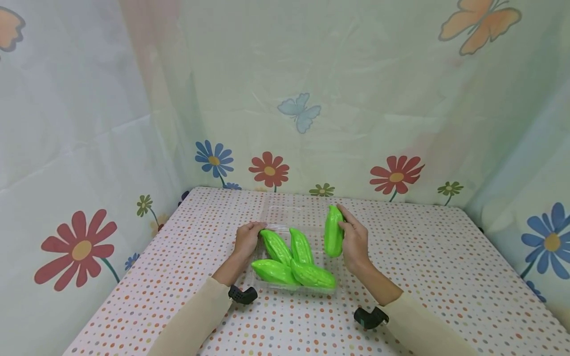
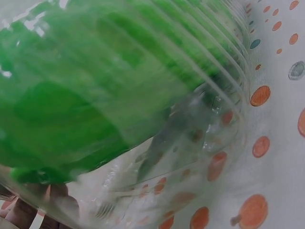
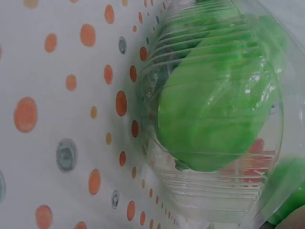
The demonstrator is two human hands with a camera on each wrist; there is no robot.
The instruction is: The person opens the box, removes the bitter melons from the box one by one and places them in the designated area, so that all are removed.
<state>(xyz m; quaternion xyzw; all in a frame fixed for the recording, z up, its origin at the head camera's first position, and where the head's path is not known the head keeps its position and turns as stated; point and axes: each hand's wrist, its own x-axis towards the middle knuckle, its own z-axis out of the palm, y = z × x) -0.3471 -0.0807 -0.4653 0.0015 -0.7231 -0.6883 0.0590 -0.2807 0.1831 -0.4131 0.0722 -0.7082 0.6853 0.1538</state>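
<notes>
A clear plastic clamshell box sits on the table with several bright green bitter melons inside. My left hand grips the box at its left side near the back corner. In the left wrist view its fingers show at the lower left, beside the ribbed clear wall. My right hand holds another green bitter melon nearly upright at the box's right side, thumb and fingers around its right edge. The right wrist view shows a bitter melon through the clear wall; the held one shows partly at the lower right.
The box's clear lid lies opened out toward the back. A polka-dot cloth covers the table. Hanging sheets with flowers and butterflies enclose the table at the back and on both sides.
</notes>
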